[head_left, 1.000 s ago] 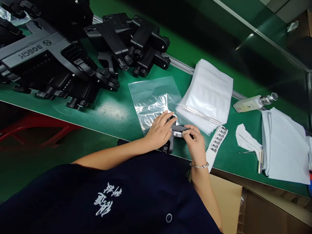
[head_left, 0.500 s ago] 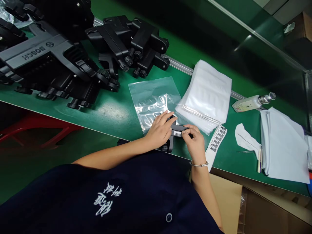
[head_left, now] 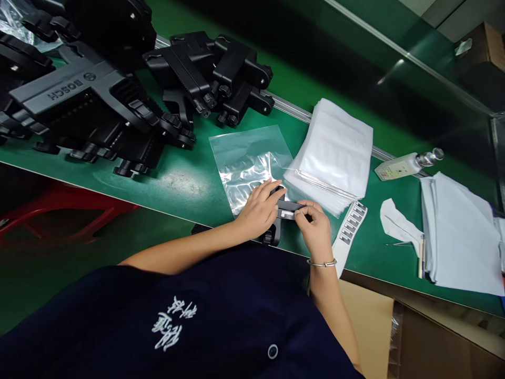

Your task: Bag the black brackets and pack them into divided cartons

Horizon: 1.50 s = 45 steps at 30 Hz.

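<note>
A black plastic bracket-like part [head_left: 294, 206] lies at the bench's front edge, in front of my body. My left hand [head_left: 257, 210] holds its left side, fingers stretched across it; the hand hides some of the part. A small white-and-black label [head_left: 288, 215] lies along the part's near face. My right hand [head_left: 314, 226] pinches at the label's right end with thumb and forefinger. Whether the label is fully stuck down, I cannot tell. Just right of that hand, a strip of similar labels [head_left: 350, 227] hangs over the bench edge. Behind the hands lies a clear plastic bag [head_left: 248, 145].
A stack of plastic bags [head_left: 339, 147] stands behind my right hand. Black plastic assemblies [head_left: 232, 63] and grey BOSCH-marked parts [head_left: 71, 87] are piled at left. To the right are a bottle [head_left: 398, 167], a crumpled white cloth [head_left: 398, 221] and white sheets [head_left: 460, 231].
The view has shifted slightly. Both hands stay on the black part in nearly the same pose, and the label's white face shows slightly differently beside my right fingertips.
</note>
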### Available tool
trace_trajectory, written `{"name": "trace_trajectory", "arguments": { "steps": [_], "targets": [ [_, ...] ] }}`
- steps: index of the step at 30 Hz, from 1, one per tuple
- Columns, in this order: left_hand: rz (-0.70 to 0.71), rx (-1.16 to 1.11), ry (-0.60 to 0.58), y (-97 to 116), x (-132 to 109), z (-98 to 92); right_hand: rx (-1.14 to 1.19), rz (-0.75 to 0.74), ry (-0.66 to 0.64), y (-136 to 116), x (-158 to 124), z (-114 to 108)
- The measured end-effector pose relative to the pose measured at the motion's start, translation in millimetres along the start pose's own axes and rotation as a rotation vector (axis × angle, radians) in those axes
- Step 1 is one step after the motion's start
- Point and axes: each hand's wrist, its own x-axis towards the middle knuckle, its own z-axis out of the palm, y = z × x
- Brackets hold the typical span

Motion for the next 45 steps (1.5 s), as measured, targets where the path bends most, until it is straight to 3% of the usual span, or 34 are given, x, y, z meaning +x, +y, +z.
{"name": "trace_trajectory", "arguments": {
  "steps": [15, 45],
  "targets": [
    [0.009, -0.002, 0.007, -0.2, -0.2, 0.6, 0.152, 0.045, -0.036, 6.3, 0.9, -3.4],
    [0.023, -0.001, 0.016, -2.3, -0.3, 2.3, 0.115, 0.033, -0.029, 7.6, 2.4, -0.9]
  ]
}}
